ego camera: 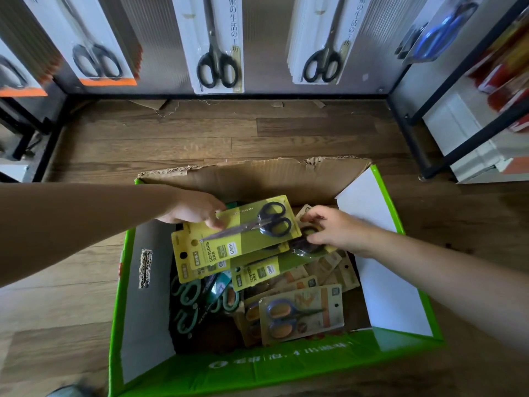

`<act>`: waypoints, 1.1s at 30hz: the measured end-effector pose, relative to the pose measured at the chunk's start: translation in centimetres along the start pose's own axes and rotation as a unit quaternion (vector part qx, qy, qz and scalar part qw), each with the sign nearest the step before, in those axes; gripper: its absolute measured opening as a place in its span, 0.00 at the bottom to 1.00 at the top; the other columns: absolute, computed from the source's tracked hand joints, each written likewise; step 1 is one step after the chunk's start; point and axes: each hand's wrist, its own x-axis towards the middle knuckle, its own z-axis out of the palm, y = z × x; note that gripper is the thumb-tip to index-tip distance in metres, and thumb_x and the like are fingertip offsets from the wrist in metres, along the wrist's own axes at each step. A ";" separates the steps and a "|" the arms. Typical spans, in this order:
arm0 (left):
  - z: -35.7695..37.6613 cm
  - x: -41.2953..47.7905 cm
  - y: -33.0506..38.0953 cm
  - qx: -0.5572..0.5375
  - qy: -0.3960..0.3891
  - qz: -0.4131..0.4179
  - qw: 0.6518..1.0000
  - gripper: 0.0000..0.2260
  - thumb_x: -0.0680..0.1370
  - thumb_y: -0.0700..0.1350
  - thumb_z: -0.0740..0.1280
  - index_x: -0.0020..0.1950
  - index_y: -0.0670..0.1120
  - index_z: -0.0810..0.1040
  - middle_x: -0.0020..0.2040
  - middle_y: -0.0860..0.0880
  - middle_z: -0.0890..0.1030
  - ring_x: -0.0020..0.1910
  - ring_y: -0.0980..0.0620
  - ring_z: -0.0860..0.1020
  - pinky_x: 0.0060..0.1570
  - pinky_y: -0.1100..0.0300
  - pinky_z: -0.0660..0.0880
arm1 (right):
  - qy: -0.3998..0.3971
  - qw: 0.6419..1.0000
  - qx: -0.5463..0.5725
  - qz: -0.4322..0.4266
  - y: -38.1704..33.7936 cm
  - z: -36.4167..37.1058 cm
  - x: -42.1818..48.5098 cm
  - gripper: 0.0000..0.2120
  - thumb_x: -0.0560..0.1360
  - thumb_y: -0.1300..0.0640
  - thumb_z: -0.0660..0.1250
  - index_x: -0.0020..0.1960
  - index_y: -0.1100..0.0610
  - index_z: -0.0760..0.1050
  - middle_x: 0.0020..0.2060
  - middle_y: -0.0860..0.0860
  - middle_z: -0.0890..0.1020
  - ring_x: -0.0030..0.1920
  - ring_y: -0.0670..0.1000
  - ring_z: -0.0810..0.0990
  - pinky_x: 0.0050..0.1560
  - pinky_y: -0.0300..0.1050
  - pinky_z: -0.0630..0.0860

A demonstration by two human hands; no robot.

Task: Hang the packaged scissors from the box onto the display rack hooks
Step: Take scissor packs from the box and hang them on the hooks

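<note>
— Wooden floor boards point(200, 133) run under a shop rack, and an open green cardboard box point(257, 368) sits on them. What are the hands doing?

— The left grip point(194, 209) holds a yellow-green card pack with black-handled scissors point(243, 233). The thumb is on top and the fingers are under the card. The pack is tilted, just above the pile in the box.

— And the other hand?

— The right grip point(335, 227) is down in the box, just beside that pack. Its thumb and fingers pinch the end of a second yellow pack point(307, 245) that lies under the first one.

— So which step is this?

— Picking up, I think. These two packs are not on a hook yet.

— What comes next?

— My guess: lift them clear of the box, turn the card so its round hole point(194, 242) is at the top, then slide it onto a hook. The black metal display rack point(229, 96) is at the back, with white packs of black scissors point(217, 53) hanging on it. I can't see the hooks themselves.

— How does the pack look?

— Flat, stiff card with a clear plastic bubble over the scissors. It says SCISSORS and GRIP. More packs fill the box, like a brown card pack with orange-and-blue handles point(300, 313).
</note>
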 end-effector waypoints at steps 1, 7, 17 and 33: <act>0.2 -0.1 0.4 0.017 0.001 -0.006 1.000 0.24 0.78 0.44 0.70 0.74 0.47 0.70 0.72 0.44 0.72 0.71 0.43 0.70 0.69 0.49 0.67 | 0.009 1.000 -0.017 0.012 0.0 0.2 0.3 0.20 0.69 0.62 0.74 0.58 0.49 0.75 0.54 0.50 0.81 0.57 0.52 0.79 0.60 0.53 0.78; 1.9 -0.6 1.1 -0.002 -0.035 0.024 0.999 0.14 0.79 0.44 0.68 0.65 0.52 0.75 0.69 0.49 0.74 0.69 0.45 0.69 0.72 0.47 0.62 | 0.001 0.995 0.100 0.024 -0.2 0.4 0.5 0.19 0.76 0.70 0.63 0.64 0.57 0.75 0.55 0.59 0.82 0.57 0.58 0.82 0.59 0.58 0.78; 5.5 0.2 1.7 -0.035 0.010 0.036 0.999 0.23 0.80 0.44 0.67 0.75 0.50 0.67 0.71 0.48 0.71 0.69 0.47 0.69 0.69 0.50 0.67 | -0.014 0.971 0.237 0.026 -1.2 0.4 0.2 0.12 0.81 0.49 0.62 0.56 0.56 0.78 0.50 0.48 0.80 0.59 0.50 0.74 0.64 0.51 0.67; 7.3 -0.1 5.8 0.014 0.077 0.124 0.989 0.08 0.79 0.44 0.67 0.54 0.53 0.70 0.52 0.49 0.74 0.49 0.48 0.73 0.46 0.56 0.72 | 0.141 0.986 -0.079 -0.034 -1.1 -0.5 -1.4 0.14 0.82 0.56 0.54 0.65 0.51 0.72 0.51 0.56 0.81 0.50 0.56 0.78 0.52 0.49 0.75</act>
